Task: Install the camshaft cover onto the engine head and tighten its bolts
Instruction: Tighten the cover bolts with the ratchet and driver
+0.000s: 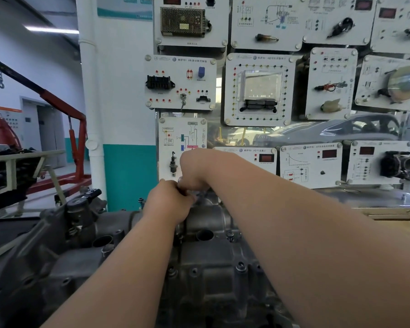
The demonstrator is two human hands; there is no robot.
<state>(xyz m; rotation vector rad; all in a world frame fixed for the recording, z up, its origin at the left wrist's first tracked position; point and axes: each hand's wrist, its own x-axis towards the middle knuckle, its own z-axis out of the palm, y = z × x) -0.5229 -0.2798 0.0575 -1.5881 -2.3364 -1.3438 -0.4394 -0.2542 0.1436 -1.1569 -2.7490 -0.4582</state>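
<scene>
The camshaft cover [206, 235] is a grey cast-metal piece, dull and a little stained. It lies on top of the engine [45, 268] in the lower middle of the view and runs away from the person. It has round openings on its top, and dark bolts [240, 265] sit along its right edge. Both arms reach over it to its far end. The right hand [194, 171] is bent down at the wrist, with its fingers clenched around a small shiny metal part [180, 179]. The left hand [169, 201] is just below it and touches it. Its fingers are curled too, but I cannot tell what they grasp. Behind the engine stands a wall of white training boards [258, 91], and a red crane [57, 102] is at the left.
</scene>
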